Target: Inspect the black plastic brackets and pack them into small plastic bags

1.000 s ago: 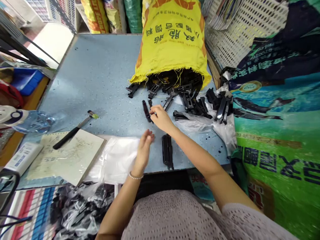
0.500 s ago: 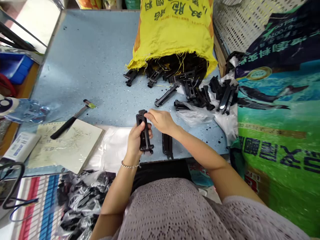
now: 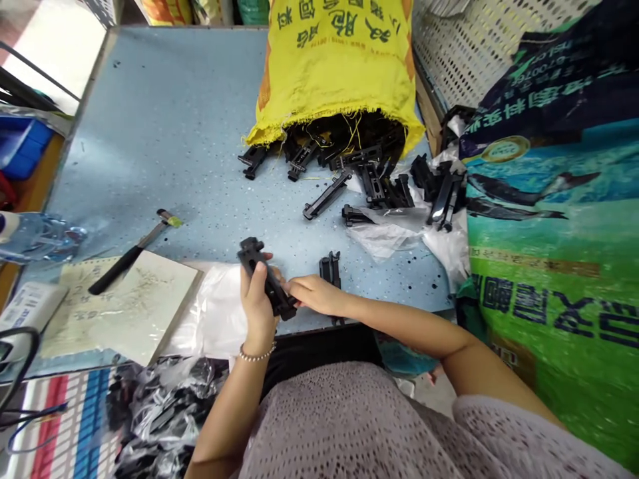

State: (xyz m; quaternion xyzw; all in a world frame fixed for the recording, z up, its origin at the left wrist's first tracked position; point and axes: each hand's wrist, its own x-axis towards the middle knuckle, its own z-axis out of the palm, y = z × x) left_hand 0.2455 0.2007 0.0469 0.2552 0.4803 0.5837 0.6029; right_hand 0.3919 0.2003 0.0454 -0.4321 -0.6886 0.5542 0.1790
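The left hand's (image 3: pixel 257 305) closed grip tilts a long black slotted part (image 3: pixel 274 290), seemingly steadying it for the right hand (image 3: pixel 319 295), pinching its lower end.

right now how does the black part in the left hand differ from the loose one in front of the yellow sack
The held black part is gripped in the left hand; the loose black part lies on the blue table. From this view, the held black part's far end slants left, the loose black part's slants right. The first also looks broader, the second slimmer. Both are long and dark.
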